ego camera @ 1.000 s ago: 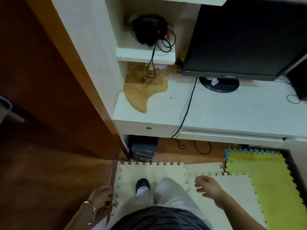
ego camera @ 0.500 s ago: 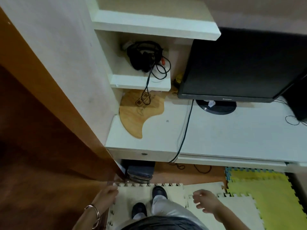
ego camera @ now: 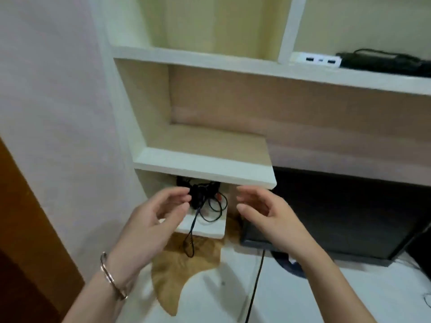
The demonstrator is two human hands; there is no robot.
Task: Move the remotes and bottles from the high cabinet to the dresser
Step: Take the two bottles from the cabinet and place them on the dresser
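Note:
My left hand (ego camera: 154,215) and my right hand (ego camera: 265,213) are both raised in front of the white shelf unit (ego camera: 203,164), palms facing each other, fingers loosely bent, holding nothing. No remote or bottle shows in this view. The open shelf compartments above my hands show nothing inside. On the upper right shelf lie a white device (ego camera: 317,59) and a black object with a cord (ego camera: 382,61). A black headset with cables (ego camera: 203,194) sits on the small low shelf just behind my left fingertips.
A black monitor (ego camera: 345,213) stands on the white desk (ego camera: 326,297) at the right. A wooden board (ego camera: 179,269) lies on the desk under my left hand. A white cabinet side (ego camera: 58,113) and a brown wooden panel (ego camera: 21,229) close off the left.
The view has swung upward from the floor and desk to the shelves. Both hands rose from near my legs to shelf height in front of the headset.

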